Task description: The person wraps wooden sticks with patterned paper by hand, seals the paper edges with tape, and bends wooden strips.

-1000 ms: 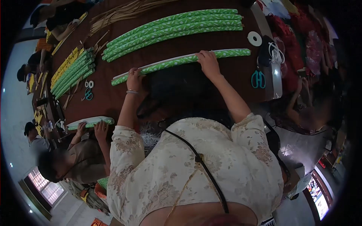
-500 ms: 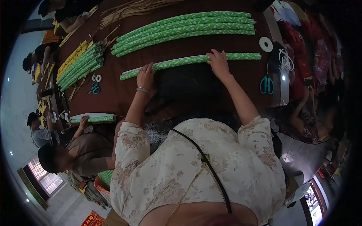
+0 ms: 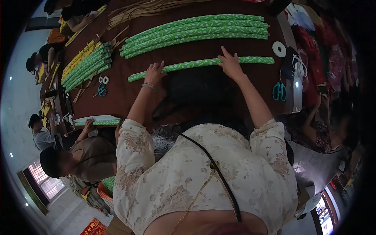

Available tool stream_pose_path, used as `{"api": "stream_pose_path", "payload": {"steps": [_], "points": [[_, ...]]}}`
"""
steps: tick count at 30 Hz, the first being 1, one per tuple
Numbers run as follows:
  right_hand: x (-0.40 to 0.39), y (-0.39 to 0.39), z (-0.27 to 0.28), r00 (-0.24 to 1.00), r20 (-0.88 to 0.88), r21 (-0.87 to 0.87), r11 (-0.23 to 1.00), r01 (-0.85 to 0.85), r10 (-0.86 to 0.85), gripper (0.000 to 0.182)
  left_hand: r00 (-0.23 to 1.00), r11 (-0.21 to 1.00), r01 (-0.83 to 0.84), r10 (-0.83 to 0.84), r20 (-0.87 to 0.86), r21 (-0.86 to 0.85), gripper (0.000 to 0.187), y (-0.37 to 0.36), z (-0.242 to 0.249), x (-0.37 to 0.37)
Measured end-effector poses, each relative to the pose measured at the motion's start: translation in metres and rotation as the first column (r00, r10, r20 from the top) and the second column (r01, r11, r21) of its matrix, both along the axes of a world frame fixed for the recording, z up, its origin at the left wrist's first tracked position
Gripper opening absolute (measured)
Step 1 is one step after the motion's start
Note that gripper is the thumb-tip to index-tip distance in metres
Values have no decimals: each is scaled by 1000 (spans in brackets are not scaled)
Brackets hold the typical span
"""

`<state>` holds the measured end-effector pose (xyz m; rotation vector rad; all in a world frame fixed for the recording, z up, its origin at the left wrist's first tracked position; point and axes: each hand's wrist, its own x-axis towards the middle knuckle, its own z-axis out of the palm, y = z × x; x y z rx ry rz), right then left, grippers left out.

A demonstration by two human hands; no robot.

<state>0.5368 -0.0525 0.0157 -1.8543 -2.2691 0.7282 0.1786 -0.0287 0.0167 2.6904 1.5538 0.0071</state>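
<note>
"Where's the roll?"

"The green patterned roll (image 3: 188,65) lies crosswise on the worktop (image 3: 250,84) before me, nearer its near edge than the stack of green rolls (image 3: 196,33) is, and apart from that stack."

"And your hands?"

"Neither is clenched. My left hand (image 3: 154,74) lies loosely over the roll's left part; my right hand (image 3: 232,65) spreads over its right half, forefinger aimed towards the worktop's far edge. How hard I'm pressing, I can't tell."

"What could go wrong?"

"It looks round and unbraced, so uneven pressure could send it rolling askew. If its outer edge isn't stuck down, it might spring loose; I can't see the seam. Too strong a push could bump the stack."

"And sideways?"

"A slide towards the worktop's right edge could nudge the white tape roll (image 3: 279,44) or the teal-handled scissors (image 3: 279,91)."
</note>
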Motion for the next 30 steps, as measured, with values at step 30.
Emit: {"api": "stream_pose_path", "payload": {"steps": [30], "points": [[32, 24, 7, 980, -42, -34, 980, -196, 195, 28, 980, 830, 197, -174, 95, -522, 38, 22, 66, 10]]}}
